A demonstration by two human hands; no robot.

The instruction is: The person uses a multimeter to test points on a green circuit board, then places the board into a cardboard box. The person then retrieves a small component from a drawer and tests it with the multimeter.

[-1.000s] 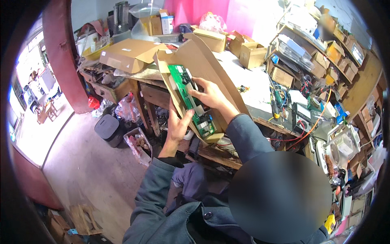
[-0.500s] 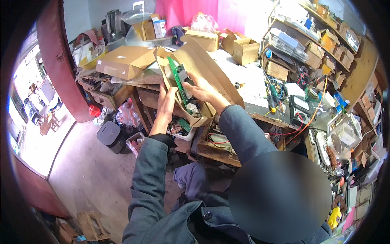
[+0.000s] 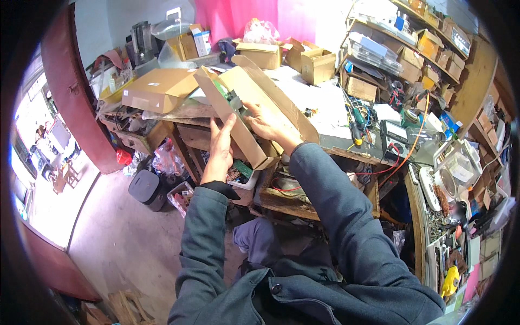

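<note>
In my head view, the open carton [image 3: 246,142] tilts at the tabletop's [image 3: 336,142] front edge, its wall hiding most of the green board [image 3: 221,85] inside. My left grip [image 3: 221,147] clasps that wall; my right grip [image 3: 264,122] reaches in, how closed I can't tell. A brown carton [image 3: 160,89] sits left, a pink curtain [image 3: 233,21] behind, grey floor [image 3: 124,233] below.

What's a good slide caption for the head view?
Left grip on an open cardboard box, right grip inside beside a green circuit board.
</note>
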